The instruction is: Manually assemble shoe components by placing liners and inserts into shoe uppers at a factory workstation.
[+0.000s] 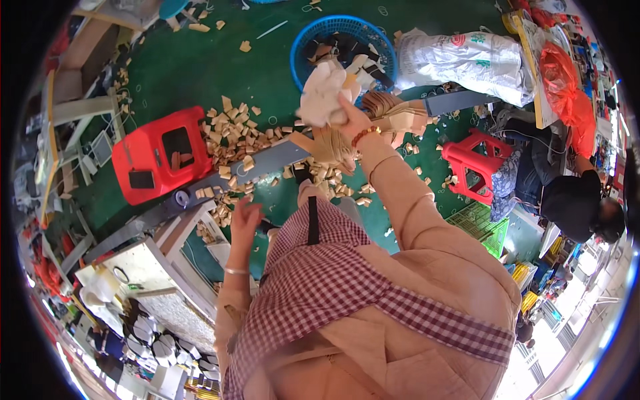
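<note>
My right hand, a beaded bracelet at its wrist, grips a loose stack of pale cream cut-out pieces near the close side of a blue plastic basket. Dark, white and tan scraps lie in the basket. Just below the hand, bundles of tan sheet pieces rest across a grey beam. My left hand hangs lower left of the beam, fingers loosely bent and apart, with nothing seen in it.
A red plastic stool lies tipped at left; another red stool is at right. Small tan offcuts litter the green floor. A stuffed white sack lies beyond the basket. A person in dark clothes sits at right near a green crate.
</note>
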`<act>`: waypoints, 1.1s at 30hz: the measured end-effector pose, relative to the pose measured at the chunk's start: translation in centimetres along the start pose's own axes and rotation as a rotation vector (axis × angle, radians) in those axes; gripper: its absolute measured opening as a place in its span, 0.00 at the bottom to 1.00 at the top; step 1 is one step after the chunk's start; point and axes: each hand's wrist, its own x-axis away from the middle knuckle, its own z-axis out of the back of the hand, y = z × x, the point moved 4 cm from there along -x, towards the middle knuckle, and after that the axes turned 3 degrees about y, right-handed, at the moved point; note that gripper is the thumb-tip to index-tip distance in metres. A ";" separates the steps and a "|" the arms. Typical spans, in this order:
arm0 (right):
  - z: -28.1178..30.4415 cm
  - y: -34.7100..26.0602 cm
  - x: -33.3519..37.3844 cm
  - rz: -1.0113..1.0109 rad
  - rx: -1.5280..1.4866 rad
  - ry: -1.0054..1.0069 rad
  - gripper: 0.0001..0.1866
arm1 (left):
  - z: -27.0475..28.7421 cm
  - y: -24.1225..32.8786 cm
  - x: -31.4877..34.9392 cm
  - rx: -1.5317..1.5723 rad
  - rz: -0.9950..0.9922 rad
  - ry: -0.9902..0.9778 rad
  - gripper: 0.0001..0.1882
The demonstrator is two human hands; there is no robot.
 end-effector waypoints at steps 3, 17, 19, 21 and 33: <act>0.8 -1.9 -3.1 0.042 0.043 0.076 0.23 | 0.6 -2.0 3.2 -0.127 0.039 -0.023 0.23; -6.4 9.9 7.5 0.166 0.441 0.231 0.18 | 3.9 -4.5 9.2 -0.437 0.007 0.003 0.17; -9.2 12.1 7.8 0.133 0.565 0.137 0.17 | 4.9 -5.1 10.3 -0.399 -0.017 0.063 0.18; -11.3 14.4 8.4 0.027 0.740 -0.059 0.16 | 5.4 -2.8 13.2 -0.421 -0.039 0.167 0.18; -32.2 41.2 8.0 -0.110 1.444 -0.930 0.12 | 14.3 -10.4 27.5 -0.468 -0.056 0.648 0.19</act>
